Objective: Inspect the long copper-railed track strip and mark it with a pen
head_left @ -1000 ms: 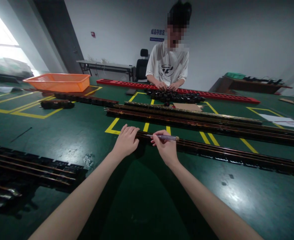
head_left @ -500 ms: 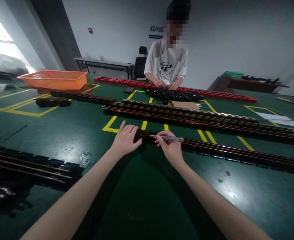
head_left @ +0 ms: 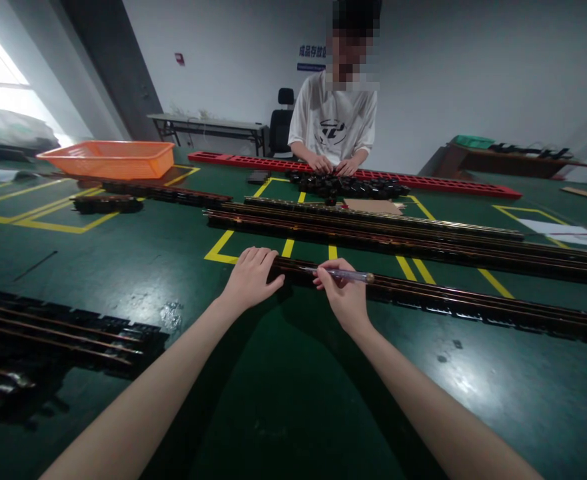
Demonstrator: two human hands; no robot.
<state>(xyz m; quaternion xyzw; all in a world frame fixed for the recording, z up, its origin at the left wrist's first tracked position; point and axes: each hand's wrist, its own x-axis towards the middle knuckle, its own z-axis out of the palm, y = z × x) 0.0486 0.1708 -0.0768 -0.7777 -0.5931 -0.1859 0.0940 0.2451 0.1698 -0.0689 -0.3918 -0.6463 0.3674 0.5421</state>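
Observation:
A long black strip (head_left: 448, 298) with copper-coloured lines along it lies across the green table before me. My left hand (head_left: 250, 277) is closed over its left end, fingers at the far side and thumb at the near side. In my right hand (head_left: 342, 290) is a small screwdriver (head_left: 348, 274) with a clear purplish handle. Its thin shaft points left over the strip, towards my left thumb. Whether the tip touches the strip I cannot tell. Just beyond lies a bundle of similar long strips (head_left: 373, 237).
More black strips (head_left: 58, 327) lie at the near left. An orange basket (head_left: 108, 160) stands at the far left. Across the table, a person (head_left: 333, 127) handles a pile of black parts (head_left: 353, 185) in front of a red slotted rail (head_left: 453, 185). Cardboard (head_left: 373, 206) lies nearby.
My left index finger, raised before, has come down beside the other fingers. My right hand and the screwdriver have shifted slightly to the right.

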